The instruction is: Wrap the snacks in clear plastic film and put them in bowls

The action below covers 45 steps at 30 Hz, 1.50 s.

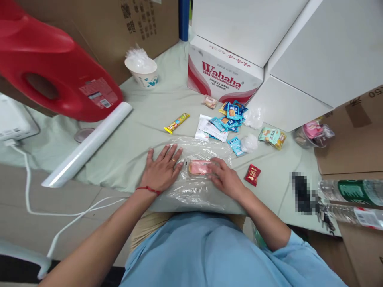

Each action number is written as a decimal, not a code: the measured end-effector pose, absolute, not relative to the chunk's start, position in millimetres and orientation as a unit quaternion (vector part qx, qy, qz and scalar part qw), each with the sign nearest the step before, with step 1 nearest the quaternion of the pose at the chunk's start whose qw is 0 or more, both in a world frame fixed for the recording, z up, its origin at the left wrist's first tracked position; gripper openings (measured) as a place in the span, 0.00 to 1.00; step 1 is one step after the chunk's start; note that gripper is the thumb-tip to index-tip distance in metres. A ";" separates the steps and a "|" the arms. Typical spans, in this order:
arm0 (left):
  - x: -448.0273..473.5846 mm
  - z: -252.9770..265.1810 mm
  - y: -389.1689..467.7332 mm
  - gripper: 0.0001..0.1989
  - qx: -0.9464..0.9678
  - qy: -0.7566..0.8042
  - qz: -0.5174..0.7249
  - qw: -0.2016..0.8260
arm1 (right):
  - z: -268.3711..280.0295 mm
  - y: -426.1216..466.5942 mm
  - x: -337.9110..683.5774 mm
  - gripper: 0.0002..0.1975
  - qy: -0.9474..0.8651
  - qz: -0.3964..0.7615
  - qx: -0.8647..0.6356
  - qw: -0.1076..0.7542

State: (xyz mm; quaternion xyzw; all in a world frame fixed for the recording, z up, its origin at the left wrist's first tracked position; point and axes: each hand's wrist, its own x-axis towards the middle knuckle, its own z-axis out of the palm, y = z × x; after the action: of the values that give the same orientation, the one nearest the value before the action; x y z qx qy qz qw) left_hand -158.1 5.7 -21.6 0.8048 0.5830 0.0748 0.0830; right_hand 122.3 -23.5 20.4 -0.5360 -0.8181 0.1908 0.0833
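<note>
A thin sheet of clear plastic film (197,195) lies wrinkled on the cloth-covered table in front of me. On the film sits a small snack pack (199,167) in a clear wrapper with a pink label. My left hand (163,169) is spread flat, palm down, on the left part of the film, with its fingertips near the pack. My right hand (226,177) has its fingers bent around the pack's right end, touching it. A red wrapped candy (253,175) lies just right of that hand.
Beyond the film lie a yellow snack stick (177,123), several blue packets (231,115), and a green snack bag (272,137). A white roll (89,143) lies at left beside a red jug (60,67). A paper cup (142,71) and a Wahaba carton (223,71) stand behind.
</note>
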 end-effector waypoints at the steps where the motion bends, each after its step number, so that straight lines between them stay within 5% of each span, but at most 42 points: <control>1: -157.9 -21.9 5.6 0.30 0.805 0.582 0.078 0.084 | 19.7 -27.8 132.9 0.18 -0.794 0.161 -0.574 0.122; 5: -157.2 -21.0 5.1 0.30 0.802 0.584 0.084 0.087 | 16.0 -46.9 181.1 0.23 -0.627 0.018 -0.763 0.158; 8: -156.8 -19.5 4.6 0.30 0.801 0.585 0.086 0.090 | 10.4 -60.1 210.2 0.29 -0.556 0.031 -0.828 0.061; 11: -156.6 -18.3 3.8 0.30 0.803 0.583 0.084 0.091 | 5.0 -65.8 232.4 0.27 -0.541 0.072 -0.837 0.051; 17: -157.0 -18.3 3.3 0.29 0.798 0.589 0.080 0.094 | 18.8 -46.6 252.7 0.23 -0.515 0.223 -0.808 0.179; 22: -158.3 -21.6 3.5 0.29 0.801 0.585 0.093 0.091 | 51.8 -19.7 193.4 0.21 -0.651 0.287 -0.631 0.309; 27: -157.4 -22.3 3.3 0.28 0.799 0.587 0.098 0.084 | 54.5 6.5 107.6 0.11 -0.827 0.257 -0.445 0.227; 33: -157.6 -26.1 2.7 0.28 0.799 0.582 0.125 0.083 | 34.0 10.8 67.4 0.18 -0.882 0.155 -0.446 0.001; 39: -158.7 -27.6 1.6 0.27 0.797 0.579 0.147 0.088 | 32.4 3.6 68.0 0.20 -0.892 0.096 -0.440 -0.035; 45: -158.5 -26.4 1.8 0.27 0.796 0.579 0.148 0.097 | 44.3 6.2 81.2 0.16 -0.877 0.128 -0.462 0.017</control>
State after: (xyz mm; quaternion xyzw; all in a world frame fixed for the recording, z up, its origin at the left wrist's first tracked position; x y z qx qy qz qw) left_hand -158.5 1.8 -26.4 0.7962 0.5785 0.1479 0.0975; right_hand 81.2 6.2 44.3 -0.4625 -0.8772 0.1277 0.0174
